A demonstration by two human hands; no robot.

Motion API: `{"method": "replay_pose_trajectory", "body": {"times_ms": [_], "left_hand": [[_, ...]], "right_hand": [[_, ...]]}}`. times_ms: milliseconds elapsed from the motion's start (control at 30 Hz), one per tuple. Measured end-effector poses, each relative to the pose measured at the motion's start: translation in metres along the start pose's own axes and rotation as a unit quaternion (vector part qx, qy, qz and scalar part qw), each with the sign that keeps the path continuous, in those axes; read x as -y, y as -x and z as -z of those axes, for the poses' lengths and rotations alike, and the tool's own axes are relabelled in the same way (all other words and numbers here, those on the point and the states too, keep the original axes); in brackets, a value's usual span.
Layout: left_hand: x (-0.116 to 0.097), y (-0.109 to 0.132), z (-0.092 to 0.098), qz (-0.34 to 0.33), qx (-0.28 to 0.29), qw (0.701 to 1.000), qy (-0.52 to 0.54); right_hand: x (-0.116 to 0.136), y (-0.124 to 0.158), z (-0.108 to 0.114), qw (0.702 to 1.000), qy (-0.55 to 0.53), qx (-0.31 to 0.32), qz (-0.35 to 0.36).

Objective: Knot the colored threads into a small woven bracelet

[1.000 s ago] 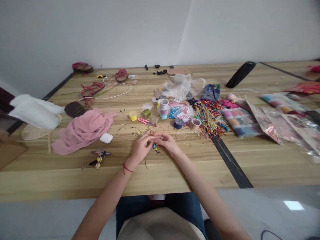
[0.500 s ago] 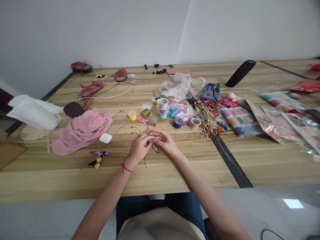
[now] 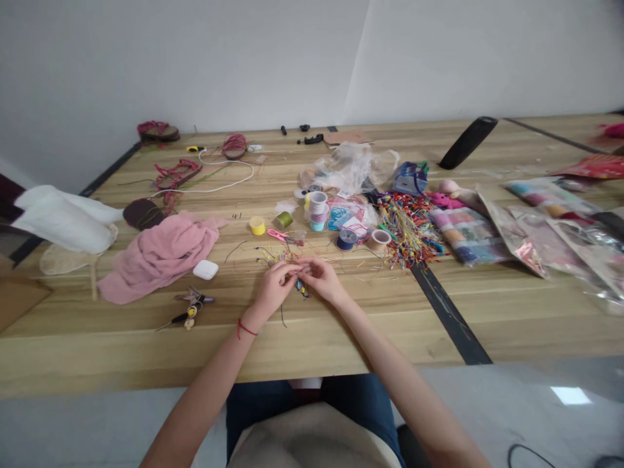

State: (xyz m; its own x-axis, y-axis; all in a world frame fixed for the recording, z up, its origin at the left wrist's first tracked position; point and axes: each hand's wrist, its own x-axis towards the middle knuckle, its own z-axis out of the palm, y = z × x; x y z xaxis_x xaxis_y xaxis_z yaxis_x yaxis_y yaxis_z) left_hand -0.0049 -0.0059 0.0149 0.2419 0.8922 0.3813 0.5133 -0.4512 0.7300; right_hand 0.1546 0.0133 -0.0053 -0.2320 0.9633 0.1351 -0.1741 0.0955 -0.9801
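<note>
left hand [image 3: 273,290] | right hand [image 3: 322,279] | fingers [image 3: 288,268] of both hands curled closed, tips meeting, pinching a small blue-and-yellow thread charm [image 3: 301,288] just beneath them | loose yellow thread strands [image 3: 270,258] just beyond the left hand | pink-handled scissors [image 3: 283,236] nearby | pale wooden worktop [image 3: 341,338] below

Thread spools [image 3: 346,240] seemingly behind the right hand [image 3: 322,281]

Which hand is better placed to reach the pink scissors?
Probably the left hand: it sits almost directly below the pink scissors, with only loose threads between. The right hand lies further right, and both hands are at the small colored piece.
</note>
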Motion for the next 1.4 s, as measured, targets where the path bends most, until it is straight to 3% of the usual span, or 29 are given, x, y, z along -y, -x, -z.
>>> {"method": "replay_pose_trajectory", "body": {"times_ms": [867, 1400], "left_hand": [[-0.001, -0.001, 0.002, 0.008, -0.016, 0.999, 0.027], [0.001, -0.001, 0.001, 0.015, -0.015, 0.999, 0.034]], "right_hand": [[0.008, -0.001, 0.004, 0.994, -0.074, -0.033, -0.075], [0.011, 0.001, 0.005, 0.993, -0.054, -0.086, -0.064]]}}
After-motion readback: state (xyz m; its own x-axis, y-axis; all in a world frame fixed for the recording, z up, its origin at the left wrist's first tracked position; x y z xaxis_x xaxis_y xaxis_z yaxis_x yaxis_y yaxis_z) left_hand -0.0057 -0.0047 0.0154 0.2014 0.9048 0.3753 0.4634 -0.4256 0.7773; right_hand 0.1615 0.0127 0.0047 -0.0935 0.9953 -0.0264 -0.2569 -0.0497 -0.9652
